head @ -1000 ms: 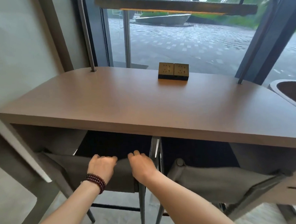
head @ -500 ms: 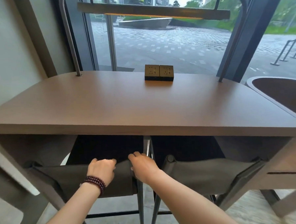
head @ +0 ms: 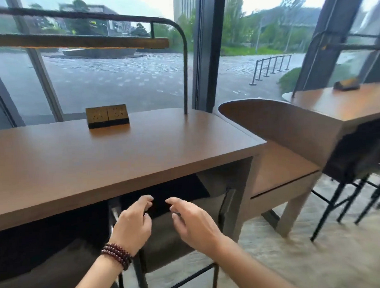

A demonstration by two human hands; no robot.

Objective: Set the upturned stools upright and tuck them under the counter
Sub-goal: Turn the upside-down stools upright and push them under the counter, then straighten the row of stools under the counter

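Stools are what we find tucked beneath the worktop (head: pixel 119 152): one grey stool (head: pixel 165 244) stands upright directly before us, its dark seat pushed in under the worktop edge and its low back facing us, and a second stool (head: pixel 47 261) stands just beside it on the left, also under the edge. Our left hand (head: pixel 131 226) and right hand (head: pixel 195 222) hover side by side above the back of the nearer stool, fingers (head: pixel 148 200) loosely curled and apart, gripping nothing. A dark beaded bracelet (head: pixel 116 255) wraps the left wrist. On the worktop, near its far edge, sits a brass-coloured socket block (head: pixel 107 115), with a lamp bar (head: pixel 73 41) hanging over it on a curved metal post. To the right we see a low wooden bench (head: pixel 280 167), then a neighbouring counter (head: pixel 337 107) with black-legged stools (head: pixel 350 164) under it. Pale floor (head: pixel 300 259) runs below, blurred.
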